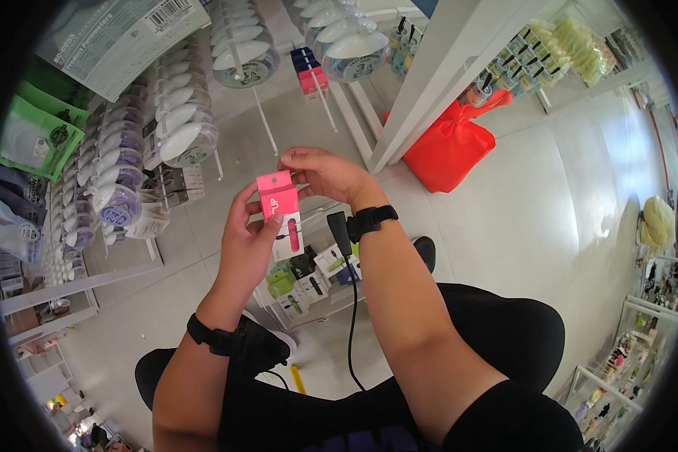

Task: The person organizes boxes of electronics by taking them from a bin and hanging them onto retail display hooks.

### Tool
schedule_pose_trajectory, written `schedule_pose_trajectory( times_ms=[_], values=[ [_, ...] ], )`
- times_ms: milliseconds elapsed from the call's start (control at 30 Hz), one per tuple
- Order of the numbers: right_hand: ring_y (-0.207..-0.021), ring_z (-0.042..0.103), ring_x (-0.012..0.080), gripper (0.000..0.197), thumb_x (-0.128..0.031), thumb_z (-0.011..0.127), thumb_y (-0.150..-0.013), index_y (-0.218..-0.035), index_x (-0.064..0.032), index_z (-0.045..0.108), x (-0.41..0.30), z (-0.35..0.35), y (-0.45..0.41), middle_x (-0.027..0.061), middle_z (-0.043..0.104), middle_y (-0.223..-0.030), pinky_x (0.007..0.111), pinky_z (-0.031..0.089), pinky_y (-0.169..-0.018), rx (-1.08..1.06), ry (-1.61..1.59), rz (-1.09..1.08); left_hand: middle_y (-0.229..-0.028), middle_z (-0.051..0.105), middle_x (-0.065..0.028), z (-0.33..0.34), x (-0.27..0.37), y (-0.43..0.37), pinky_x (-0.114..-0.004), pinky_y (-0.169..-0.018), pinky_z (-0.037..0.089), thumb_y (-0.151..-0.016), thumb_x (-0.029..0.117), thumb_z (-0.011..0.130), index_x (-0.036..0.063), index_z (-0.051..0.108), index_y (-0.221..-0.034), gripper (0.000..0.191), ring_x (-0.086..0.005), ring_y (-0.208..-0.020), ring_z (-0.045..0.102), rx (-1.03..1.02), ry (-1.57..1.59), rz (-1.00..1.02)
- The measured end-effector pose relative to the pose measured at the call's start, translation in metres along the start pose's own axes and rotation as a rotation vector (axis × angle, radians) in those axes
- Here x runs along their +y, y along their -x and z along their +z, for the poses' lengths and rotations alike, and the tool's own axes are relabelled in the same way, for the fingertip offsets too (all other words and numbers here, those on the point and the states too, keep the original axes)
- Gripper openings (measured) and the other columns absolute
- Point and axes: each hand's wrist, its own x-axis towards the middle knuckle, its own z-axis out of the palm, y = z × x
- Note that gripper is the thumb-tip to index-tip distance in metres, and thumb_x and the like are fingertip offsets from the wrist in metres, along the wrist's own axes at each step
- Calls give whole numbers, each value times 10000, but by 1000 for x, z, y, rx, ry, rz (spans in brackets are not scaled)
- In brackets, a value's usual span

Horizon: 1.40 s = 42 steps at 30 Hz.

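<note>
My left hand (254, 226) holds a small pink and white hanging box (286, 217), its thumb across the front and its fingers behind. The box bears a picture of a pink device with a cord, and its hang tab with a hole points up. My right hand (330, 176) is curved beside the tab, fingers bent and apart; whether a fingertip touches the box is unclear. Just beyond these fingers ends a bare metal display hook (265, 121). Below the hands, a mesh basket (285, 319) on the floor contains several similar boxes (313, 282) in green, black and blue.
Hooks with white-topped clear packs (189, 124) hang ahead and left. Farther back hang pink and navy boxes (312, 79). A white rack post (429, 85) slants at right, beside a red cloth bag (452, 144). A black cable (353, 322) dangles below my right wrist.
</note>
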Motion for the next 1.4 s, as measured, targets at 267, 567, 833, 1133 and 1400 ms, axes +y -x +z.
schedule_pose_trajectory(
  times_ms=[267, 567, 833, 1133, 1400],
  values=[
    [-1081, 642, 156, 314, -300, 726, -974, -1219, -132, 624, 1, 3, 14, 14, 662, -1168, 383, 512, -952, -36, 55, 1, -1244, 627, -162, 13, 0, -12, -312, -855, 560, -989, 46, 655, 83, 420, -1484, 549, -200, -1002, 700, 12, 5, 34],
    [-1131, 642, 154, 432, -261, 766, -930, -1314, -129, 620, 5, 7, 28, 12, 699, -1205, 376, 513, -956, -10, 51, -105, -1262, 619, -121, 19, 0, -18, -315, -846, 576, -1002, 98, 678, 126, 402, -1514, 582, -175, -1036, 675, 38, -19, 26],
    [-1035, 684, 142, 414, -225, 771, -933, -1309, -105, 646, -10, 1, 46, 14, 728, -1146, 330, 568, -841, 109, 200, -126, -1223, 642, -138, 24, 5, -18, -317, -793, 585, -965, 78, 716, 89, 436, -1504, 608, -189, -991, 691, -51, 98, 13],
    [-1038, 684, 153, 405, -251, 758, -934, -1297, -102, 658, -9, -6, 67, 17, 725, -1153, 360, 568, -873, 172, 333, -79, -1322, 610, -120, 32, 8, -7, -420, -926, 591, -1001, 241, 705, 102, 398, -1547, 642, -228, -1170, 654, -188, -84, -132],
    [-1031, 678, 161, 412, -333, 740, -953, -1287, -106, 655, -9, 18, 87, 38, 717, -1134, 348, 571, -845, 204, 385, -19, -1288, 624, -99, 26, -11, -2, -403, -905, 588, -1007, 278, 693, 101, 445, -1474, 557, -221, -1179, 638, -294, -98, -142]
  ],
)
